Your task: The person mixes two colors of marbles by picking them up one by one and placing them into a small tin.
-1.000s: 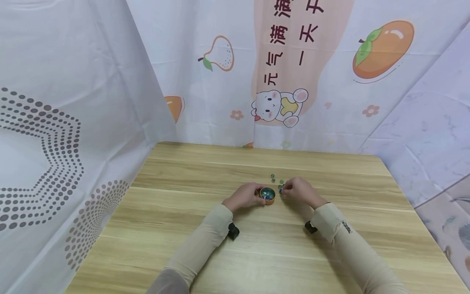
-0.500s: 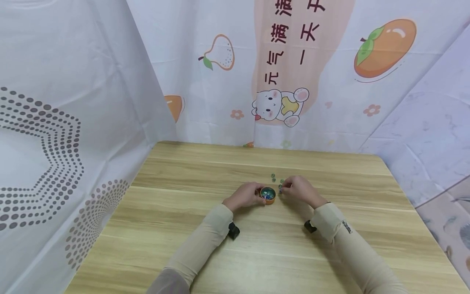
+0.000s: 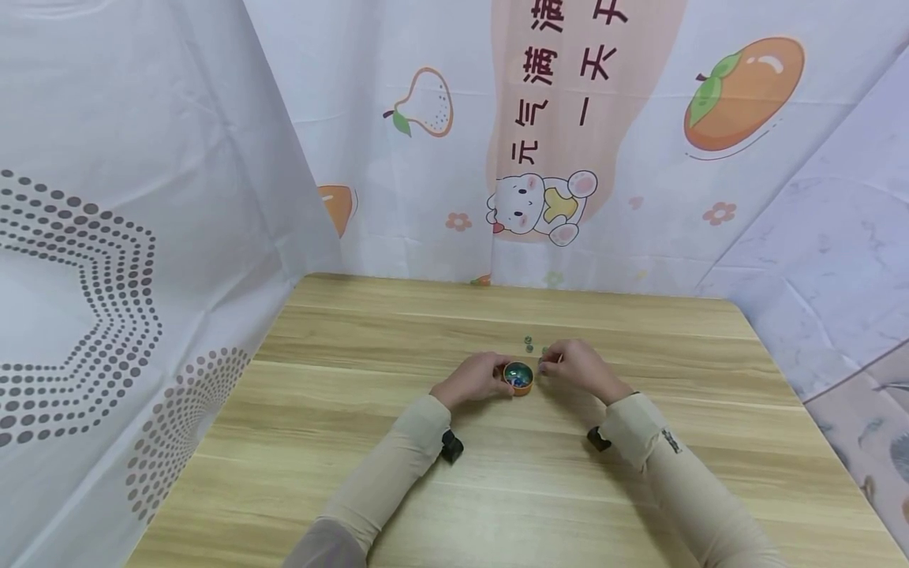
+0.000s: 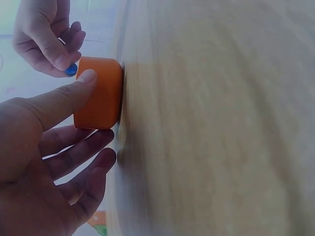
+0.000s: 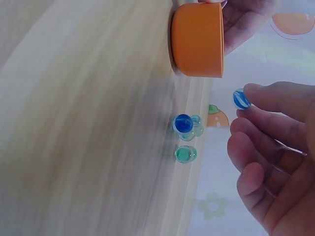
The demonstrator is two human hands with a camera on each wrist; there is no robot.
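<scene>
My left hand (image 3: 472,379) grips a small orange cup (image 4: 101,98) that stands upright on the table, thumb on one side and fingers on the other. Blue marbles (image 3: 518,383) show inside it in the head view. Just right of the cup, my right hand (image 3: 578,369) pinches a blue-and-white marble (image 5: 240,100) between thumb and index finger, raised off the tabletop. Below that hand, in the right wrist view, a dark blue marble (image 5: 184,123) sits in a cluster with clear greenish ones. A green marble (image 5: 185,154) lies close beside them.
Two green marbles (image 3: 529,344) lie farther back on the wooden table (image 3: 497,489). A printed curtain (image 3: 426,181) hangs behind the table's back edge, with patterned cloth (image 3: 142,237) along the left. Each wrist carries a black camera mount (image 3: 451,446).
My right fingers have picked a marble out of the group and moved slightly left toward the cup. The left hand and the cup have stayed in place.
</scene>
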